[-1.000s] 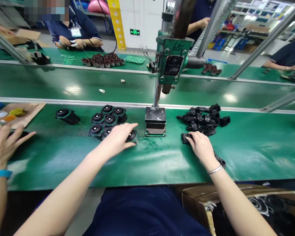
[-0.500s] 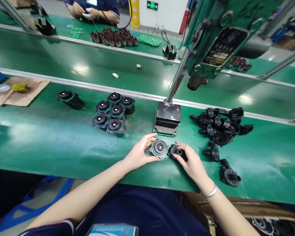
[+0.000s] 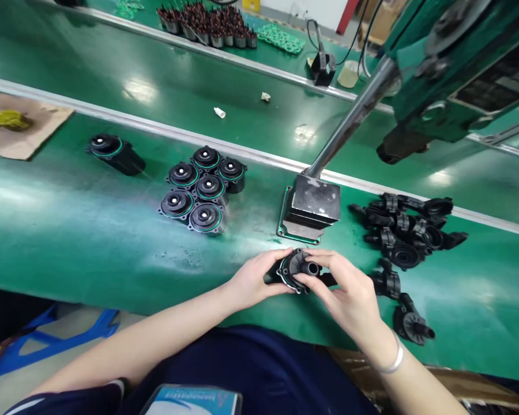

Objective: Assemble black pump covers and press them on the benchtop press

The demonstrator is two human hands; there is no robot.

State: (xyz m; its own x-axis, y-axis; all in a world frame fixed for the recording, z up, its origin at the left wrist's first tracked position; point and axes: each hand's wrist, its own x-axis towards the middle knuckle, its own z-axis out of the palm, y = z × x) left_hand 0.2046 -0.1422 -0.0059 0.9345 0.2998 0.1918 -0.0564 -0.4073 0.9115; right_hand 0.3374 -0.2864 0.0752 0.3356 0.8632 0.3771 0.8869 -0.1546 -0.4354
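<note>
My left hand (image 3: 251,280) is closed around the side of a black motor housing (image 3: 272,274), which lies tilted with its top end facing right and up. Over that end sits a black plastic pump cover (image 3: 294,267) with a short round pipe stub; the fingers of my right hand (image 3: 350,286) grip it. A bit of green sealing ring shows at the seam between the two parts. Whether the cover is fully seated, I cannot tell. Several similar motor housings (image 3: 210,187) with green rings stand to the left, and one more housing (image 3: 116,154) lies on its side.
Behind my hands stands a metal block fixture (image 3: 315,199) with a post, under a green press head (image 3: 432,86). Loose pump covers (image 3: 402,227) are heaped at right, with a single cover (image 3: 414,327) nearer me. Brown cardboard (image 3: 38,124) lies far left.
The cover in my right hand has moved left onto the end of the motor housing; before, the two were side by side. My view has shifted downward.
</note>
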